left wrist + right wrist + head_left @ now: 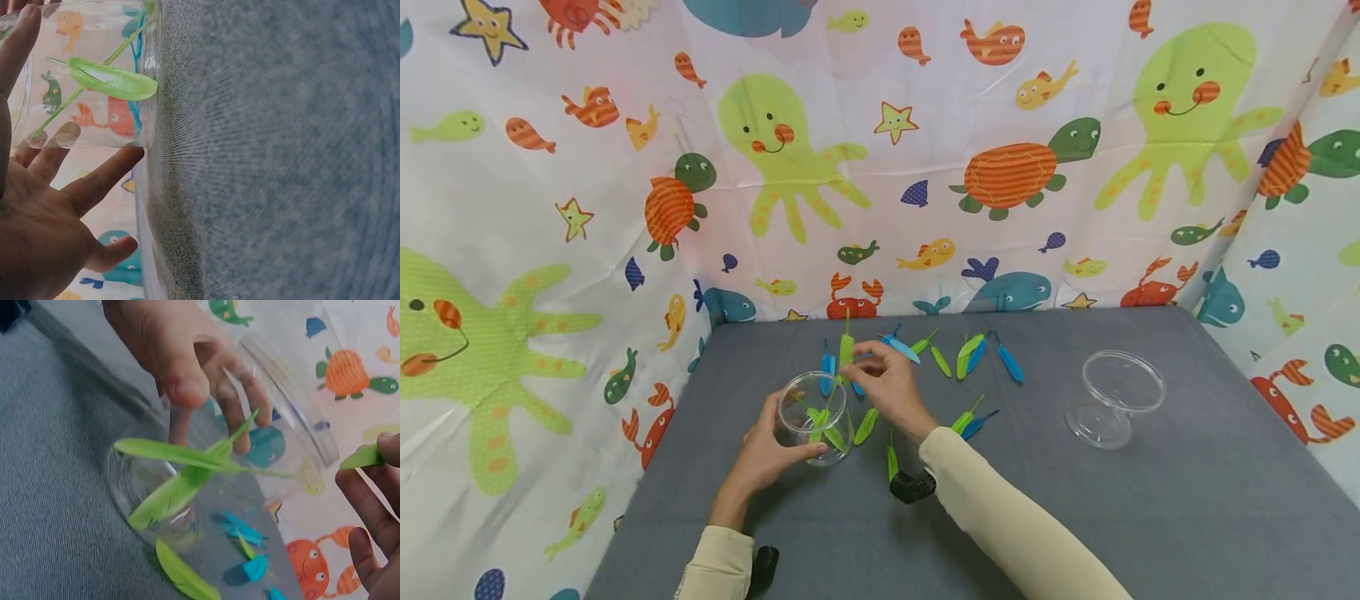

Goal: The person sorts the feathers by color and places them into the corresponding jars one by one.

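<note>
My left hand [760,454] holds a clear glass jar [844,435] upright near the table's left side, thumb at the front and fingers around the far side. Several green feathers [181,487] lean crossed inside the jar. Between thumb and fingers my right hand [887,387] pinches a green feather [847,346], just beyond and above the jar's rim. In the right wrist view, that feather's tip [359,459] pokes out from the right fingertips. A loose green feather [866,425] lies on the table beside the jar.
Green and blue feathers lie scattered behind and right of the jar, including a blue feather [1011,363] and a green feather [941,361]. A clear footed glass bowl [1101,425] stands at the right on the grey table [1037,508]. A printed sea-animal curtain [880,192] hangs behind.
</note>
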